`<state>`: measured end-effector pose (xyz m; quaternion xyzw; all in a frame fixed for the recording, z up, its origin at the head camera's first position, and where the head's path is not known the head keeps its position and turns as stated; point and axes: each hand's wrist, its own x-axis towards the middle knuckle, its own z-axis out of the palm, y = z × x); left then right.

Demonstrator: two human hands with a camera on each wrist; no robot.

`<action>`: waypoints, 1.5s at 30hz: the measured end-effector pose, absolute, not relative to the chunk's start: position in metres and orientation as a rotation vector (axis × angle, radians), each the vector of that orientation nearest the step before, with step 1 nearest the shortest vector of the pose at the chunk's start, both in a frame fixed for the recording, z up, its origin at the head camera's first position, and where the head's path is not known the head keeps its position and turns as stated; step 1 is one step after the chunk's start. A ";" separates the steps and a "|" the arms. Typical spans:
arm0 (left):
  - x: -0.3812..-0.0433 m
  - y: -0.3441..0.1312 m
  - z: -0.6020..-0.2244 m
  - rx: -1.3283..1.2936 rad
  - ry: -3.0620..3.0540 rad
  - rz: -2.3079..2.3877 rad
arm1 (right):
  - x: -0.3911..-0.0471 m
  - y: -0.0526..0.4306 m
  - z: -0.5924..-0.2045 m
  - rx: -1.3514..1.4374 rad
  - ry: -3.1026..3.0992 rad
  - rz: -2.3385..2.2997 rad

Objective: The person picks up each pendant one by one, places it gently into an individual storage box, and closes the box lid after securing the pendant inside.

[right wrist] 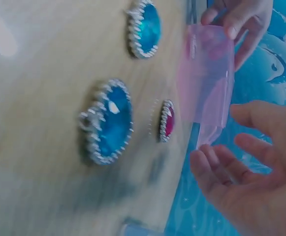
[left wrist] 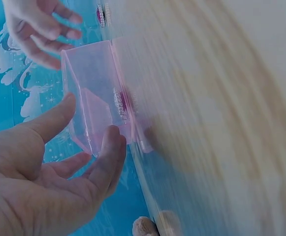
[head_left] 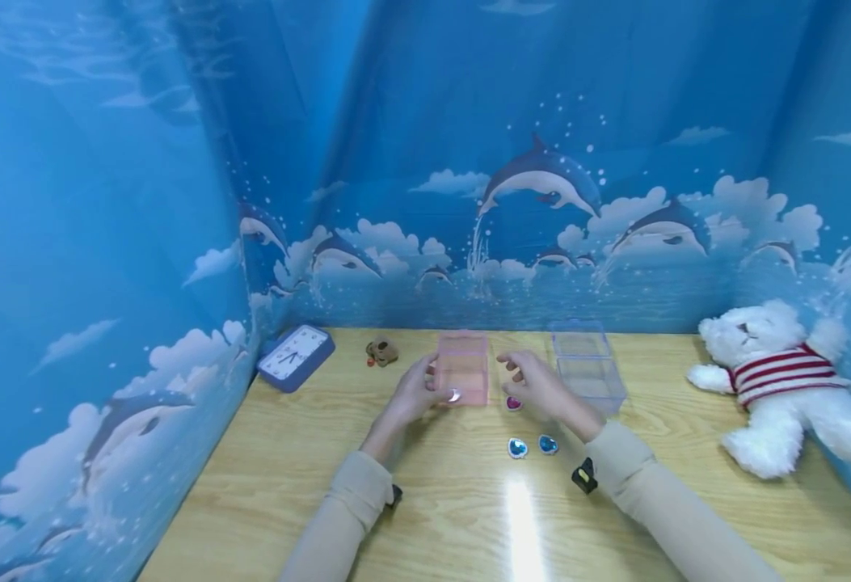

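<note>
Left hand (head_left: 416,391) gripping the translucent pink plastic box (head_left: 463,370), right hand (head_left: 539,387) hovering, fingers loose and empty: one careless dip could knock the silver-rimmed magenta gem (head_left: 514,402)!

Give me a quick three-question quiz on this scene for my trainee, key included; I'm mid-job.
1. How many blue gems lie on the table?
2. True or false: in the head view, the purple box stands between the pink box and the bear.
3. Fill in the colour: the left hand is nearest the ____ box.

Key: 1. Two. 2. True. 3. Pink.
</note>
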<state>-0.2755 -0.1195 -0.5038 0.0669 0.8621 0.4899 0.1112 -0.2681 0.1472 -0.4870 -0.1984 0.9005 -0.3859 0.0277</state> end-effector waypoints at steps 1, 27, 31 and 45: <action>-0.276 -0.120 -0.504 0.192 2.532 1.438 | -0.266 0.148 -0.489 -0.600 2.793 -1.164; -0.275 -0.118 -0.504 0.153 2.538 1.433 | -0.253 0.140 -0.506 -0.646 2.902 -0.750; -0.276 -0.119 -0.505 0.155 2.528 1.441 | -0.253 0.141 -0.506 -0.673 2.932 -0.682; -0.276 -0.120 -0.507 0.163 2.530 1.429 | -0.257 0.146 -0.511 -0.742 2.965 -0.734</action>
